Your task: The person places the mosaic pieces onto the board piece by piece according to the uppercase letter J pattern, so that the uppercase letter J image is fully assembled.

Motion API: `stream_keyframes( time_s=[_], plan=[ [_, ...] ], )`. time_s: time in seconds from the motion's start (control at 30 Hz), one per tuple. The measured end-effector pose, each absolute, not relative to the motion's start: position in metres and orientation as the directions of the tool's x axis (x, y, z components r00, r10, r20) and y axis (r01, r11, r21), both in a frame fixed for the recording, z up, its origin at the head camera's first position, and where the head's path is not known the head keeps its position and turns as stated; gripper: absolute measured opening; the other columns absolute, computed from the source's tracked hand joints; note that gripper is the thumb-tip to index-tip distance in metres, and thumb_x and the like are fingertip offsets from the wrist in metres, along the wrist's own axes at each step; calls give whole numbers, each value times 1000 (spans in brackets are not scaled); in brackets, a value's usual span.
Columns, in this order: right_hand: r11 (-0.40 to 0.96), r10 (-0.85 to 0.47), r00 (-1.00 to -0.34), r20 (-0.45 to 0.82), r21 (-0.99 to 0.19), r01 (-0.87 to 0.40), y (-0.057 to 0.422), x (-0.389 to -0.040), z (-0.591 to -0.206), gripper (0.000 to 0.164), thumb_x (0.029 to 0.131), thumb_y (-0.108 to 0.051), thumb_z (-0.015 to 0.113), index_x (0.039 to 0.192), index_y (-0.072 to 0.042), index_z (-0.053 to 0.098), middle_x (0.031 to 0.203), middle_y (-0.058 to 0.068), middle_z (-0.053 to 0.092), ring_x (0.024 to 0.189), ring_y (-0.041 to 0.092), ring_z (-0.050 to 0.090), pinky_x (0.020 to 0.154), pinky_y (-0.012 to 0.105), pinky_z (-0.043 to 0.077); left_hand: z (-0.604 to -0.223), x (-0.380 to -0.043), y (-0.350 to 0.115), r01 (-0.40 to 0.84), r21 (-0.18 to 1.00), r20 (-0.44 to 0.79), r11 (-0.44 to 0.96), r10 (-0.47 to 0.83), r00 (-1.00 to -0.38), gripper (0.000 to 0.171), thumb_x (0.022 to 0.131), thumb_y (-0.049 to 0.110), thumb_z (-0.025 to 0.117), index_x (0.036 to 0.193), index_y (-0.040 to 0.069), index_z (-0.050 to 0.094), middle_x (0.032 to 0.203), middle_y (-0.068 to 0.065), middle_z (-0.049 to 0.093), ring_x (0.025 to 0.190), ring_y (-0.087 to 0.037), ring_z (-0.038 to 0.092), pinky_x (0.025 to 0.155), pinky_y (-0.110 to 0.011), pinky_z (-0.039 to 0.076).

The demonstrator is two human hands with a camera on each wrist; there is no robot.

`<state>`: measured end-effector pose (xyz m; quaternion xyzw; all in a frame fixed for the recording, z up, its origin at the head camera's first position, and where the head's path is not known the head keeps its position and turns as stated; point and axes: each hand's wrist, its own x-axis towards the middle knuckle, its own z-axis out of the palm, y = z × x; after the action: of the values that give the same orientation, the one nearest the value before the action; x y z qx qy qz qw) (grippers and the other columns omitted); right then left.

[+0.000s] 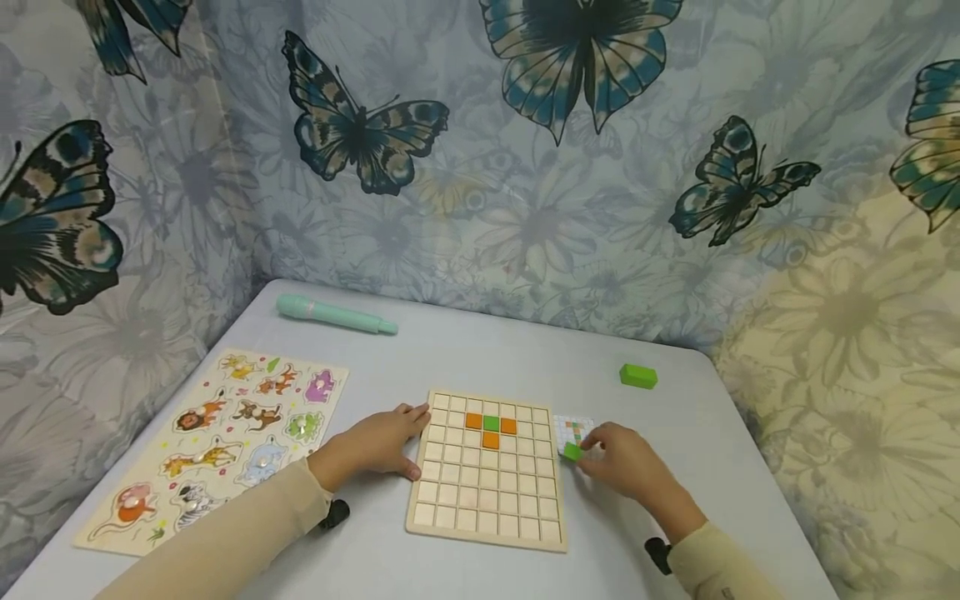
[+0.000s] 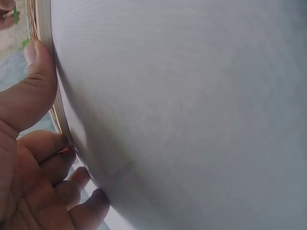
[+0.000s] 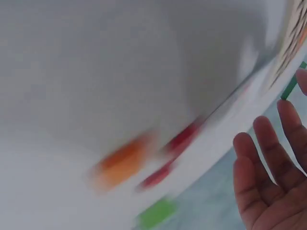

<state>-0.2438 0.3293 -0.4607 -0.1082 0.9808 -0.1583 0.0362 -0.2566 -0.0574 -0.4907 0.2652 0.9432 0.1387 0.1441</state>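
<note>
A wooden grid board (image 1: 487, 540) lies on the table, with three orange tiles and one green tile (image 1: 491, 423) set in its upper squares. My left hand (image 1: 378, 440) rests against the board's left edge, thumb and fingertips touching its side in the left wrist view. Just right of the board, my right hand (image 1: 624, 460) pinches a loose green tile (image 1: 572, 452) between thumb and finger. The tile overlaps the lower part of a small pattern card (image 1: 561, 427). In the right wrist view this green tile (image 3: 289, 88) appears edge-on at the fingertips.
An animal puzzle board (image 1: 243, 400) lies at the left. Behind it is a mint-green microphone-shaped object (image 1: 337, 315). A green block (image 1: 638, 377) stands at the back right. Blurred orange (image 3: 122, 165) and red (image 3: 182, 136) pieces show in the right wrist view. A butterfly-patterned wall covering (image 1: 525, 208) borders the table.
</note>
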Motion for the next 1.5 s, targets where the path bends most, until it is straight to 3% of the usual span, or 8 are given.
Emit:
stream_keyframes(
  time_s=[0.2, 0.37, 0.6, 0.97, 1.1, 1.27, 1.37, 1.5],
  plan=[
    [870, -425, -905, 1, -274, -409, 259, -243, -475, 12, 78, -22, 76, 86, -15, 70, 89, -9, 61, 80, 11, 55, 70, 31, 50, -494, -255, -57, 461, 327, -198, 825, 537, -820, 99, 73, 49, 79, 151, 3, 37, 158, -9, 29, 143, -31, 28, 111, -45, 31],
    [823, -534, -844, 42, -201, -531, 235, -243, -482, 12, 77, -25, 76, 85, -16, 73, 90, -8, 63, 87, 14, 55, 79, 34, 50, -494, -254, -57, 468, 336, -194, 817, 546, -815, 99, 74, 48, 79, 150, 2, 37, 158, -10, 29, 142, -31, 28, 111, -45, 31],
    [821, -533, -842, 80, -191, -538, 226, -247, -481, 16, 77, -30, 78, 86, -20, 69, 94, -8, 59, 90, 16, 50, 84, 37, 47, -490, -256, -57, 469, 337, -186, 817, 546, -817, 98, 75, 46, 79, 150, 2, 37, 157, -10, 29, 143, -33, 27, 112, -46, 29],
    [777, -574, -811, 116, -237, -584, 224, -250, -484, 5, 80, -22, 75, 83, -20, 73, 89, -10, 60, 84, 12, 49, 76, 31, 47, -490, -256, -57, 462, 342, -197, 819, 543, -817, 98, 75, 47, 79, 151, 3, 36, 158, -9, 28, 143, -32, 27, 112, -45, 29],
    [813, -510, -853, 110, -262, -520, 242, -247, -477, 10, 80, -26, 79, 85, -20, 73, 89, -10, 62, 86, 13, 50, 79, 35, 47, -490, -258, -58, 454, 343, -199, 822, 536, -821, 99, 74, 48, 80, 151, 3, 36, 158, -9, 28, 143, -32, 27, 112, -46, 29],
    [911, -333, -940, 74, -232, -341, 309, -229, -471, 19, 77, -28, 82, 89, -18, 72, 88, -8, 62, 89, 17, 53, 77, 40, 46, -489, -259, -56, 457, 327, -213, 827, 536, -817, 99, 75, 48, 79, 152, 4, 36, 158, -8, 28, 143, -32, 27, 112, -45, 29],
    [962, -193, -981, -29, -202, -183, 353, -216, -468, 31, 76, -31, 83, 98, -13, 72, 95, -2, 65, 92, 23, 55, 80, 46, 48, -489, -258, -55, 459, 323, -219, 827, 538, -814, 98, 76, 48, 79, 152, 3, 35, 158, -9, 27, 143, -32, 26, 112, -45, 29],
    [974, -48, -985, -167, -227, -9, 394, -203, -464, 38, 78, -27, 81, 107, -5, 70, 107, 8, 66, 100, 32, 57, 86, 54, 48, -490, -258, -55, 462, 313, -220, 830, 537, -815, 98, 75, 48, 79, 151, 3, 36, 158, -9, 27, 143, -33, 26, 112, -45, 29]
  ],
)
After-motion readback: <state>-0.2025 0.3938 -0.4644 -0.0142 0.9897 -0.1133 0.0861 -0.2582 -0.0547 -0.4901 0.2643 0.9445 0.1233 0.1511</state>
